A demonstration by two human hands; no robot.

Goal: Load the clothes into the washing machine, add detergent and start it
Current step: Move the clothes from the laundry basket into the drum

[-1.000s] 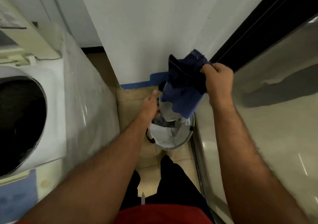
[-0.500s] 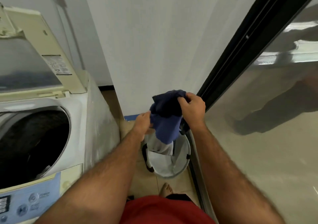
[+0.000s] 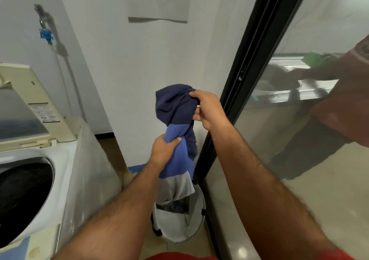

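White wall [image 3: 139,70] fills the background of a narrow laundry corner, with a black-framed glass door [image 3: 299,160] on the right and beige floor tile below. Right hand [image 3: 209,110]: its fingers are curled and bunch the dark navy top of a colour-blocked garment [image 3: 175,124], the thumb lying over the fold. Left hand [image 3: 163,152]: lower down, fingers and thumb wrapped round the mid-blue band of the same garment, pinching it into a rope. Between the two grips the cloth is twisted; below the left hand it hangs down through a grey band, and its hem reaches the mouth of a round laundry basket [image 3: 197,225] with a pale liner, standing on the floor against the door frame (dark cloth lies inside it, though what kind cannot be told). Both bare forearms reach forward from the bottom edge, above a strip of red clothing. Well to the left stands a top-loading washing machine [image 3: 65,170], white-bodied, its cream lid [image 3: 26,104] propped open and its drum [image 3: 22,200] dark. On the far wall above it hangs a tap with a blue fitting [image 3: 45,35] and a hose [image 3: 63,76] running down behind the machine.
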